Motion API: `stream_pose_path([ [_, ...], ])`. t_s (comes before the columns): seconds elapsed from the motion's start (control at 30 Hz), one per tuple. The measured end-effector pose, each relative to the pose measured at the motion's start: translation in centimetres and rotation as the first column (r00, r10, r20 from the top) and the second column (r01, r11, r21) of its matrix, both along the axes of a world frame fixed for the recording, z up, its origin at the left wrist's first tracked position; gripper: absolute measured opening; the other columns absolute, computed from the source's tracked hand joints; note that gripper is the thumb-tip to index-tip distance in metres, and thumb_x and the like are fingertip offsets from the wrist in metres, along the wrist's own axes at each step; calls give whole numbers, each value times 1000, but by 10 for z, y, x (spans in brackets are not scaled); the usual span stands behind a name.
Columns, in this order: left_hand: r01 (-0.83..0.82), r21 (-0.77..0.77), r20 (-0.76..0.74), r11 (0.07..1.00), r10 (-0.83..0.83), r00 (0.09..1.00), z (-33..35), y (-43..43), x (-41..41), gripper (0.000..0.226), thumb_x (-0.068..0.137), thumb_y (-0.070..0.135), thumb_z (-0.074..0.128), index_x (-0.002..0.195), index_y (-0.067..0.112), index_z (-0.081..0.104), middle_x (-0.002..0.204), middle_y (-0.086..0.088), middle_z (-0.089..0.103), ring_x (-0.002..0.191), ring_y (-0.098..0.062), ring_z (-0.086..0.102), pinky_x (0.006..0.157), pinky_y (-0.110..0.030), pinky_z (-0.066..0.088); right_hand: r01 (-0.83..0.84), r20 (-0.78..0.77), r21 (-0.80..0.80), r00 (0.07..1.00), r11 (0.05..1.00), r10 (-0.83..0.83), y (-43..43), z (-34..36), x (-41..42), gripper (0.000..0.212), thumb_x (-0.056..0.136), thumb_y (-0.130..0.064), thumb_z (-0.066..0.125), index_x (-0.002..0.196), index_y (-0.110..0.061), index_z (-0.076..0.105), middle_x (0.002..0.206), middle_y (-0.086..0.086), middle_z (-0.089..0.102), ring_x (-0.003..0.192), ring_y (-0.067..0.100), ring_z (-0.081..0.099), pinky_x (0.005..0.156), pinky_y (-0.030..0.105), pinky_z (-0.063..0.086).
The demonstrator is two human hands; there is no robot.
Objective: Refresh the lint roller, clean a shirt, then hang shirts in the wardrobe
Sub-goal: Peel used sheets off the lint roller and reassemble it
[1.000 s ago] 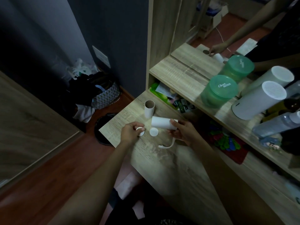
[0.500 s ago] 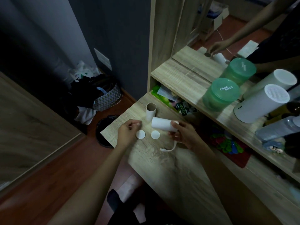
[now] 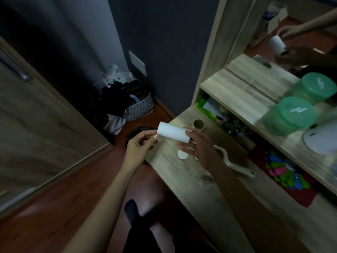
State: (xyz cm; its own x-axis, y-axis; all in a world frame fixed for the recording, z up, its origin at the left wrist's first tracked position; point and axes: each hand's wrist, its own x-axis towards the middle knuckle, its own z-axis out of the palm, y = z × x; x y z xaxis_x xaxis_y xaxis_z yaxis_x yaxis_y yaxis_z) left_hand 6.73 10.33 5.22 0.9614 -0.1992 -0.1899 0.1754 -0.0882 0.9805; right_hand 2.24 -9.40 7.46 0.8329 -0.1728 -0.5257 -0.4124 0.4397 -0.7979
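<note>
1. The roll point(image 3: 173, 133) is up off the tabletop point(image 3: 182, 174) now, where a moment ago it lay low in the right hand point(image 3: 197, 147). That grip grasps its right end, fingers curled round it.
2. The left hand point(image 3: 139, 146) has left the cap point(image 3: 182, 154) lying on the tabletop below the roll and come to the roll's left end. Whether this grip pinches or only touches, we cannot tell.
3. We judge the fresh roll is being readied for the handle point(image 3: 229, 159), which lies just beside the right wrist.
4. The old core point(image 3: 199, 124) stands upright behind the roll, near the path back — easy to knock. Green jars point(image 3: 290, 115) sit on the shelf, well apart.
</note>
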Motion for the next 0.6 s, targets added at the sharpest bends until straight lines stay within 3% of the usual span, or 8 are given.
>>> stream_pose_path([
  [0.27,-83,-68,-95,994,76,993,-8,70,68,14,88,7,64,81,18,67,70,8,72,74,-5,69,72,-18,56,-75,-6,-43,997,996,75,91,-8,69,19,94,-20,54,111,-19,61,106,8,66,88,25,71,79,39,58],
  [0.4,-101,-81,-160,992,87,983,-30,104,112,6,88,9,65,84,13,69,77,0,73,80,-10,69,77,-19,55,-41,-47,-270,998,962,30,128,-33,105,27,98,-28,45,123,-20,54,118,7,60,95,21,66,80,37,55],
  [0.47,-136,-63,-201,989,121,972,-54,118,135,4,88,12,67,84,12,70,77,-2,73,82,-13,68,79,-21,55,-75,-34,-568,997,819,67,136,-58,112,32,99,-35,42,126,-24,53,121,2,60,105,15,59,89,32,50],
  [0.53,-167,-11,-241,986,160,957,-83,127,155,5,87,13,69,83,12,70,73,1,73,81,-15,67,80,-24,54,-135,-55,-796,987,591,151,142,-85,113,36,99,-38,38,127,-23,53,122,-1,60,111,12,53,96,29,43],
  [0.6,-186,65,-280,980,196,940,-117,133,172,8,86,15,71,78,13,71,71,0,73,80,-18,66,83,-31,53,-213,-143,-913,966,347,215,148,-108,116,38,99,-38,35,126,-21,55,122,0,61,115,13,50,106,33,34],
])
